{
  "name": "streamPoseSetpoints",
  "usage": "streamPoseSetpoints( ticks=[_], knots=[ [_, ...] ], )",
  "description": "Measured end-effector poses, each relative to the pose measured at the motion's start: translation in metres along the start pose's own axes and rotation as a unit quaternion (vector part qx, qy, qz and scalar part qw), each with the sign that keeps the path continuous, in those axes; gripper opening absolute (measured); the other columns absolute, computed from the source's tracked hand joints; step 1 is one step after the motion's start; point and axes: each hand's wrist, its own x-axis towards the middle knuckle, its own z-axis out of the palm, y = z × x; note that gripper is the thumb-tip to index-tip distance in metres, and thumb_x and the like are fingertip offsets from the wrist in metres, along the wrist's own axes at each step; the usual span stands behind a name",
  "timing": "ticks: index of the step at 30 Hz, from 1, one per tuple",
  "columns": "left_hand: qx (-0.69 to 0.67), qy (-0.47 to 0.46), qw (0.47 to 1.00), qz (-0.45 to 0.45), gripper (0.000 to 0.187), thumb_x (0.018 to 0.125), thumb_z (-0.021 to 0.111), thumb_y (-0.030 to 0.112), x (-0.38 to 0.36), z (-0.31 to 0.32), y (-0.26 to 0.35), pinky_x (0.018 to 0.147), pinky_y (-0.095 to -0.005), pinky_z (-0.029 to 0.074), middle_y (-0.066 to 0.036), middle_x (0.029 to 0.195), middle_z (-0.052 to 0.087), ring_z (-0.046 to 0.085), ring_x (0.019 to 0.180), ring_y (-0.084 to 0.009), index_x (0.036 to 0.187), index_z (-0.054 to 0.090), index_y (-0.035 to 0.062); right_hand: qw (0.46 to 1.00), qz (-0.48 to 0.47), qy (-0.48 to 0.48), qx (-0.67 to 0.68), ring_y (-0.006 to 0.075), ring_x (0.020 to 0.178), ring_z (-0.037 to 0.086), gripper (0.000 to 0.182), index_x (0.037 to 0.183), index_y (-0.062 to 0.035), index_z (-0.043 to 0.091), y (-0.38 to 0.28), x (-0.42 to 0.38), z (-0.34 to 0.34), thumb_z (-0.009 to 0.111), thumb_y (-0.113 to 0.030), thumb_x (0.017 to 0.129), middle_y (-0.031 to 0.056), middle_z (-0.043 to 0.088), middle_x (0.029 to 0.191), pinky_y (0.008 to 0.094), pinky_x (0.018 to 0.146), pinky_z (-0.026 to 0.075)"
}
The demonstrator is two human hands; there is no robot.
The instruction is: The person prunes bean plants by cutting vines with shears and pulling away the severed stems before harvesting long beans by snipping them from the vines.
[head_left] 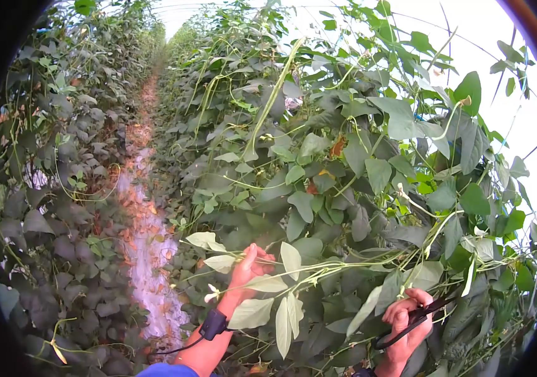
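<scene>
My left hand [253, 269] is raised at the lower middle, behind pale green leaves and thin vine stems [318, 271] that run to the right. Its fingers are curled, and leaves partly cover the palm and wrist; whether it grips a stem is hard to make out. At the lower right, my right hand [408, 320] is closed around black-handled scissors [416, 317], their far end pointing right into the leaves. A pale leaf [366, 310] hangs just left of that hand. A small white flower [212, 293] is beside my left forearm.
Dense climbing foliage [48, 207] lines the left side, and another leafy row fills the right. Between them runs a narrow path [149, 264] with pale ground sheeting and dry brown leaves. Long green pods [271, 103] hang at the upper middle.
</scene>
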Motion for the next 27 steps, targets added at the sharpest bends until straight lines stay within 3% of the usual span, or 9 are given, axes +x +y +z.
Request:
streamPoseSetpoints(
  ticks=[3, 5, 6, 8, 9, 10, 13, 15, 27],
  knots=[
    [0.025, 0.041, 0.999, -0.009, 0.025, 0.091, 0.055, 0.033, -0.011, -0.003, 0.003, 0.069, -0.0348, 0.049, -0.006, 0.078, 0.059, 0.059, 0.078, -0.0184, 0.084, 0.053, 0.0091, 0.979, 0.072, -0.151, 0.119, 0.0135, 0.049, 0.048, 0.053, 0.105, 0.0089, 0.042, -0.022, 0.001, 0.041, 0.065, -0.033, 0.083, 0.0036, 0.046, 0.056, 0.0256, 0.046, 0.039],
    [-0.015, -0.024, 0.998, -0.054, 0.029, 0.092, 0.052, 0.035, -0.015, -0.016, 0.004, 0.076, -0.0375, 0.049, -0.008, 0.087, 0.062, 0.061, 0.082, -0.0212, 0.097, 0.057, 0.0067, 0.955, 0.146, -0.249, 0.072, 0.0066, 0.047, 0.046, 0.036, 0.102, 0.0037, 0.050, -0.014, 0.003, 0.060, 0.068, -0.017, 0.079, -0.0001, 0.051, 0.054, 0.0224, 0.047, 0.038],
    [-0.116, -0.043, 0.988, -0.095, 0.034, 0.093, 0.050, 0.035, -0.018, -0.017, 0.005, 0.081, -0.0367, 0.048, -0.010, 0.099, 0.061, 0.059, 0.091, -0.0225, 0.107, 0.055, 0.0047, 0.942, 0.174, -0.283, 0.043, 0.0073, 0.048, 0.044, 0.036, 0.097, 0.0029, 0.050, -0.017, 0.006, 0.073, 0.069, -0.021, 0.079, 0.0019, 0.047, 0.052, 0.0237, 0.048, 0.038],
    [-0.031, 0.045, 0.997, 0.059, 0.036, 0.093, 0.050, 0.036, -0.016, -0.013, -0.007, 0.085, -0.0366, 0.047, -0.010, 0.107, 0.058, 0.057, 0.097, -0.0231, 0.110, 0.053, 0.0042, 0.921, 0.182, -0.342, -0.037, 0.0097, 0.047, 0.040, 0.035, 0.091, 0.0021, 0.050, 0.005, -0.003, 0.091, 0.068, -0.026, 0.081, 0.0043, 0.043, 0.051, 0.0269, 0.047, 0.037],
    [-0.020, 0.051, 0.998, 0.029, 0.036, 0.092, 0.050, 0.035, -0.011, -0.017, -0.007, 0.088, -0.0379, 0.046, -0.010, 0.111, 0.057, 0.054, 0.102, -0.0231, 0.112, 0.053, 0.0042, 0.914, 0.200, -0.350, -0.052, 0.0108, 0.047, 0.039, 0.036, 0.089, 0.0017, 0.050, 0.018, -0.010, 0.096, 0.067, -0.029, 0.082, 0.0048, 0.042, 0.051, 0.0282, 0.047, 0.036],
    [-0.040, 0.097, 0.994, -0.010, 0.029, 0.091, 0.054, 0.031, -0.013, -0.021, -0.010, 0.078, -0.0360, 0.047, -0.007, 0.101, 0.057, 0.055, 0.088, -0.0203, 0.105, 0.054, 0.0058, 0.905, 0.217, -0.359, -0.067, 0.0120, 0.048, 0.037, 0.038, 0.087, 0.0012, 0.050, 0.032, -0.018, 0.098, 0.066, -0.032, 0.082, 0.0053, 0.040, 0.051, 0.0295, 0.046, 0.036],
    [-0.120, 0.043, 0.991, -0.028, 0.023, 0.088, 0.059, 0.028, -0.010, -0.052, -0.024, 0.068, -0.0316, 0.045, -0.005, 0.086, 0.054, 0.051, 0.073, -0.0174, 0.096, 0.053, 0.0074, 0.909, 0.228, -0.333, -0.103, 0.0143, 0.047, 0.042, 0.041, 0.084, 0.0018, 0.049, 0.082, -0.044, 0.099, 0.065, -0.036, 0.082, 0.0072, 0.044, 0.051, 0.0315, 0.047, 0.038],
    [-0.122, 0.146, 0.981, -0.047, 0.022, 0.085, 0.064, 0.026, -0.013, -0.037, -0.026, 0.062, -0.0287, 0.041, -0.003, 0.076, 0.049, 0.046, 0.065, -0.0159, 0.090, 0.051, 0.0089, 0.907, 0.250, -0.304, -0.149, 0.0193, 0.046, 0.047, 0.042, 0.081, 0.0024, 0.050, 0.088, -0.045, 0.101, 0.065, -0.036, 0.082, 0.0103, 0.048, 0.052, 0.0339, 0.048, 0.039],
    [-0.117, 0.143, 0.979, -0.091, 0.025, 0.087, 0.061, 0.030, -0.026, -0.058, -0.038, 0.067, -0.0287, 0.044, -0.003, 0.080, 0.054, 0.050, 0.069, -0.0154, 0.091, 0.052, 0.0080, 0.900, 0.267, -0.308, -0.157, 0.0166, 0.050, 0.045, 0.040, 0.082, 0.0035, 0.054, 0.128, -0.065, 0.125, 0.065, -0.035, 0.080, 0.0097, 0.049, 0.055, 0.0334, 0.050, 0.040]
  ],
)
